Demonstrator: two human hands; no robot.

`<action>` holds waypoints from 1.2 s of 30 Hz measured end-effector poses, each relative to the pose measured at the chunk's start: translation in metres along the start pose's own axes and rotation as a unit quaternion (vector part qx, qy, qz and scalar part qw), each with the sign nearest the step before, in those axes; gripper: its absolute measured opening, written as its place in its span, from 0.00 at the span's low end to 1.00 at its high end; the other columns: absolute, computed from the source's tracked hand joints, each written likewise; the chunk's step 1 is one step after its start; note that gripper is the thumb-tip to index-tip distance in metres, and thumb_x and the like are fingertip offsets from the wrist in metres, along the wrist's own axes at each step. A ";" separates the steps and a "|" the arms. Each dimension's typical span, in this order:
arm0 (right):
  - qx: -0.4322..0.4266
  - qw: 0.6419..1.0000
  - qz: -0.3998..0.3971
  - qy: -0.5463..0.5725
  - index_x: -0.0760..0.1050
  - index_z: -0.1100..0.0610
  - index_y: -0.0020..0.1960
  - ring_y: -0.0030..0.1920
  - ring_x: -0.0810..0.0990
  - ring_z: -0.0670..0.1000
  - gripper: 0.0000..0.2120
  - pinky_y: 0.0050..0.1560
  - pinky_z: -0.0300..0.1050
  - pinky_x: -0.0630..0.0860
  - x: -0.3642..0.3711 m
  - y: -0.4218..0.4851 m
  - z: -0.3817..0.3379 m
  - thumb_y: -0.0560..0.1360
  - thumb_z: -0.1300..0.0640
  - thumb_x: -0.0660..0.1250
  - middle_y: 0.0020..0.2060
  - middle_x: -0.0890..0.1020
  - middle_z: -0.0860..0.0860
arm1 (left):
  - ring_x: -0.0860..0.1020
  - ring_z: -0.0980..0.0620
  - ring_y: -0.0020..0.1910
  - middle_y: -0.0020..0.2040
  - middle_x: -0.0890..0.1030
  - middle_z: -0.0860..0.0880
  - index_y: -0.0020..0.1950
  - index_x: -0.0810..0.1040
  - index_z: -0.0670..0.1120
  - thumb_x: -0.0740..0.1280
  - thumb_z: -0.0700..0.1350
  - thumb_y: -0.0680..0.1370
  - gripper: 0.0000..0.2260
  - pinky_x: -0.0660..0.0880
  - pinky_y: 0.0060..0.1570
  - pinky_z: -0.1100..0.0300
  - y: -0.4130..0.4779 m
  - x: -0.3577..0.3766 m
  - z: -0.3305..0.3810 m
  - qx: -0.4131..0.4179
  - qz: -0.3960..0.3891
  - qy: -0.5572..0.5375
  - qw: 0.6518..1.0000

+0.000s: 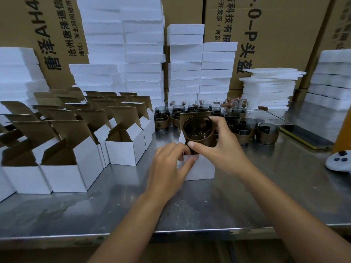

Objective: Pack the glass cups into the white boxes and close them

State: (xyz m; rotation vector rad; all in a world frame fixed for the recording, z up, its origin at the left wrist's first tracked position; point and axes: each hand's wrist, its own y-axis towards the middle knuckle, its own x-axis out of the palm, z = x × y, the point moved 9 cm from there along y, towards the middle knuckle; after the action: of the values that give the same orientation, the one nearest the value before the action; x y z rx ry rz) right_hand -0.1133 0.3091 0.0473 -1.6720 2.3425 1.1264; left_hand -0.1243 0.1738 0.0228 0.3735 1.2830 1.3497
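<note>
A dark glass cup [198, 130] with a brown sleeve sits partly inside an open white box [201, 168] at the middle of the steel table. My right hand [218, 145] grips the cup from its right side, thumb on the brown sleeve at the front. My left hand [171, 162] pinches the box's front left edge. The box's brown lid flap stands up behind the cup. Several more glass cups [245, 128] stand in a cluster behind and to the right.
Several open white boxes [123, 147] with raised flaps stand in rows at the left. White foam blocks [186, 73] and large cardboard cartons are stacked along the back. A white controller [340, 162] lies at the right edge. The table's front edge [133, 234] runs near me.
</note>
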 end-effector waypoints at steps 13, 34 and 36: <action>-0.093 0.989 -0.055 -0.102 0.70 0.44 0.53 0.59 0.71 0.40 0.14 0.58 0.39 0.70 -0.001 -0.004 -0.007 0.71 0.50 0.72 0.56 0.73 0.40 | 0.68 0.59 0.37 0.35 0.71 0.55 0.41 0.74 0.48 0.63 0.55 0.76 0.11 0.63 0.44 0.67 0.000 0.002 -0.008 -0.025 -0.007 -0.019 0.999; -0.060 0.996 0.057 -0.044 0.78 0.49 0.54 0.61 0.70 0.35 0.09 0.57 0.30 0.68 -0.011 -0.013 0.003 0.79 0.58 0.61 0.61 0.74 0.44 | 0.72 0.58 0.41 0.39 0.72 0.57 0.50 0.69 0.63 0.65 0.57 0.74 0.07 0.70 0.41 0.64 -0.002 0.002 -0.014 -0.074 -0.008 -0.066 0.995; 0.020 0.980 0.181 0.085 0.74 0.47 0.56 0.54 0.74 0.35 0.12 0.48 0.24 0.68 -0.026 -0.018 0.022 0.78 0.62 0.61 0.55 0.77 0.45 | 0.74 0.60 0.46 0.44 0.72 0.58 0.53 0.65 0.69 0.64 0.56 0.75 0.12 0.71 0.44 0.70 -0.001 0.000 -0.020 -0.119 0.009 -0.111 0.987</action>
State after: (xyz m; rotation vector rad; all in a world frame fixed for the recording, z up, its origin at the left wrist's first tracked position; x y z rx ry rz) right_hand -0.0956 0.3402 0.0330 -1.4176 2.8424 1.0049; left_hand -0.1402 0.1646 0.0148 0.3571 0.9256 1.4155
